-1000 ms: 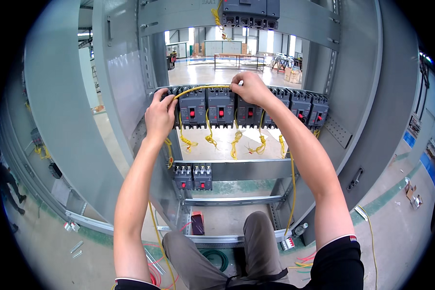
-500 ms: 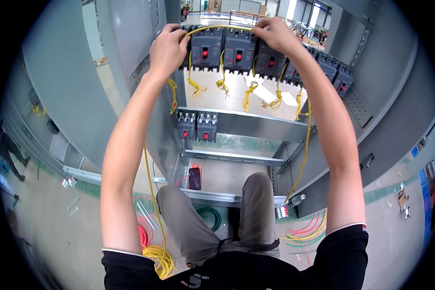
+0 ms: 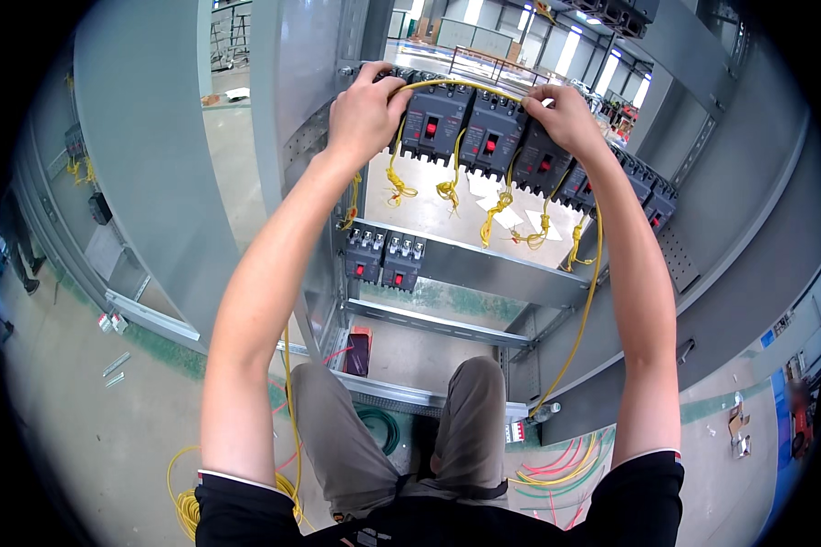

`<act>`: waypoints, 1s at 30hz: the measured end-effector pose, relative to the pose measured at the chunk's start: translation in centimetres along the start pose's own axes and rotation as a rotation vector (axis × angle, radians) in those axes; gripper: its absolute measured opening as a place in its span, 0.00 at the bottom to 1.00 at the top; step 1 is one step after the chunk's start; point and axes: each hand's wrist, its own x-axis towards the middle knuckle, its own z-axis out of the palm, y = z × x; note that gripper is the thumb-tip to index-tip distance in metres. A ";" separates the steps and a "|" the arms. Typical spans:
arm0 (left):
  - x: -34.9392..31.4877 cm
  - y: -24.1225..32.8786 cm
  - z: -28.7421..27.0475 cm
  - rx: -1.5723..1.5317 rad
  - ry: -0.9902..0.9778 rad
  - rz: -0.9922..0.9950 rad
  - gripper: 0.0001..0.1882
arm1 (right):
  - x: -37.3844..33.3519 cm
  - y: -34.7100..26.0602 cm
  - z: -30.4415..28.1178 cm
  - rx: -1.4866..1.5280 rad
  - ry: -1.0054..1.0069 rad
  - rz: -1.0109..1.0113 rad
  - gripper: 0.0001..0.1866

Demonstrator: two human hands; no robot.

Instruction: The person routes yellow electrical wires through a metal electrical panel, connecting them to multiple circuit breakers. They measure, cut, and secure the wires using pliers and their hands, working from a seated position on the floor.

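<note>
A yellow wire point(image 3: 465, 84) arches along the top edge of a row of dark grey circuit breakers point(image 3: 493, 132) with red toggles. My left hand point(image 3: 367, 114), closed at the row's left end, grips the wire between thumb and fingers. Further right, above the third breaker, my right hand point(image 3: 564, 118) pinches the same wire. From there a length of it hangs past my right forearm toward the floor; another stretch runs down beside my left arm. Tied bundles of thin yellow wire point(image 3: 398, 187) dangle below the breakers.
Grey cabinet panels point(image 3: 155, 164) flank me on both sides. Two smaller breakers point(image 3: 401, 263) sit on a lower crossbar point(image 3: 502, 260). Around my knees lie a yellow wire coil point(image 3: 189, 512), a green coil point(image 3: 379, 430) and loose coloured wires point(image 3: 556, 469).
The view has shifted, so the breaker row and both hands appear lower and further right. Both hands keep hold of the wire. The yellow coil now appears further left, with a loose loop beside it.
</note>
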 end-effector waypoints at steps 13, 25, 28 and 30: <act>4.3 -0.6 -0.4 0.014 -0.180 0.134 0.12 | 0.0 0.1 -0.1 0.009 -0.042 0.066 0.16; 5.2 -0.5 -0.2 -0.026 -0.212 0.017 0.10 | -0.8 -1.6 -0.1 0.050 0.019 0.070 0.13; 4.9 0.4 -0.4 -0.034 -0.231 -0.037 0.11 | -0.7 -1.2 -0.3 0.003 -0.003 0.093 0.14; 4.9 0.9 -0.6 -0.041 -0.246 -0.073 0.11 | -0.6 -0.5 -0.4 0.014 0.009 0.046 0.14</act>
